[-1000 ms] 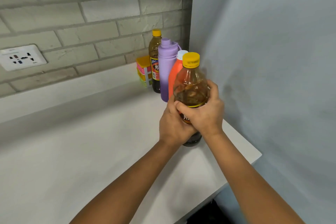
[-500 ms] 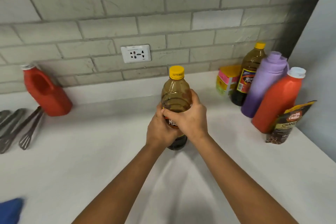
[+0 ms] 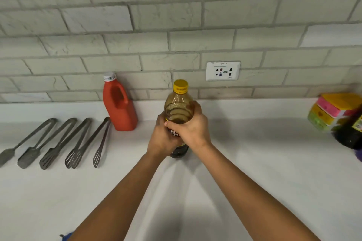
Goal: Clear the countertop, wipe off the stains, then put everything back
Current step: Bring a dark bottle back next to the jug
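Gripping from both sides, the left hand and right hand are curled round the brown bottle, which is held upright at the middle of the white countertop. Metal tongs are laid out at nine o'clock of it. A red jug is stood at ten o'clock by the wall, a stack of coloured sponges at three o'clock, and a wall socket at one o'clock.

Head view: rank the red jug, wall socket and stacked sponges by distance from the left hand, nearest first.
1. Red jug, to the left of the left hand.
2. Wall socket, up on the wall behind.
3. Stacked sponges, far right.
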